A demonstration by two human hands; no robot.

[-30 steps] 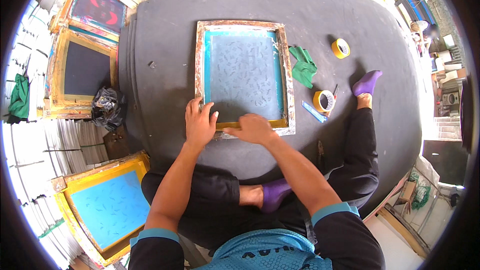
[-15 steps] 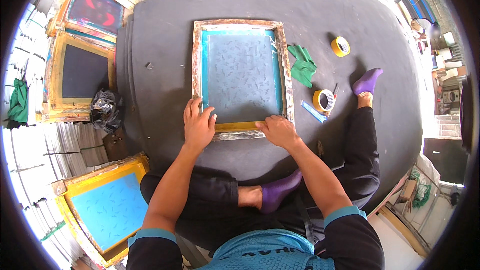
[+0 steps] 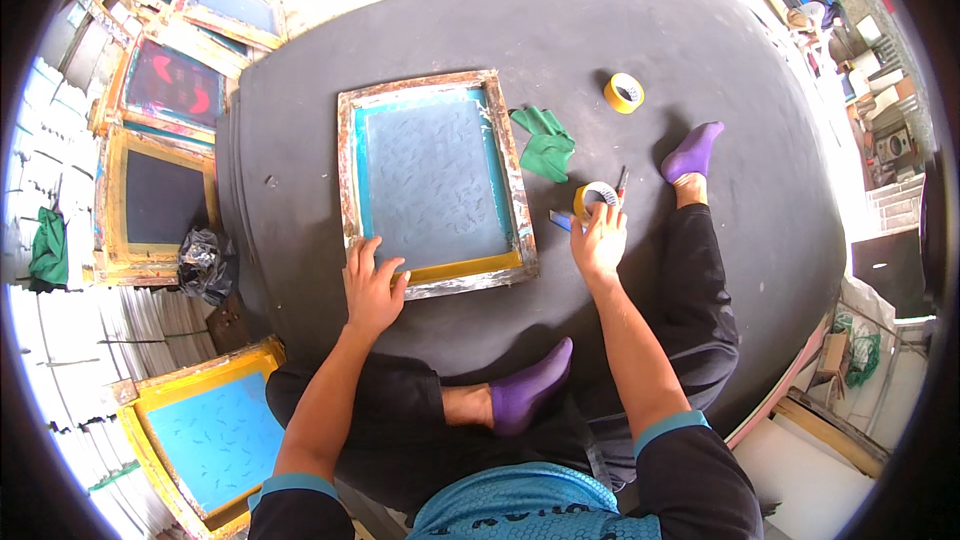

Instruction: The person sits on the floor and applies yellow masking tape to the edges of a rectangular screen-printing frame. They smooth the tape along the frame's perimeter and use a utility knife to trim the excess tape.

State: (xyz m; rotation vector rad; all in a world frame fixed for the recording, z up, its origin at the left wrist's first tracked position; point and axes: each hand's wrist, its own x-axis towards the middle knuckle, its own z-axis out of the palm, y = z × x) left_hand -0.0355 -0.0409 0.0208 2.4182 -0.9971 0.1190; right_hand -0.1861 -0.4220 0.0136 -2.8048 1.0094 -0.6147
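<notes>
A screen-printing frame point(image 3: 515, 210) lies flat on the dark table, its wood worn and its mesh grey-blue with small dark marks. At its near left corner, my left hand point(image 3: 374, 292) has its fingers curled over the rim, gripping it. My right hand point(image 3: 600, 248) is off the frame, to its right. Its fingers are stretched out and a little apart over the near part of a yellow tape roll point(image 3: 583, 198). Beside the fingertips lies a flat blue tool point(image 3: 560, 220), partly covered; a slim dark tool point(image 3: 623, 183) is just beyond.
A green cloth point(image 3: 545, 145) lies by the frame, with another yellow tape roll point(image 3: 612, 92) farther back. My purple-socked foot point(image 3: 692, 152) rests at the right. More printing frames point(image 3: 112, 195) and a black plastic bag point(image 3: 203, 265) stand along the left. A blue-mesh frame point(image 3: 145, 430) is at the near left.
My right hand has left the frame's near edge and moved right to the tape roll. My left hand stays at the near left corner. The whole view has shifted.
</notes>
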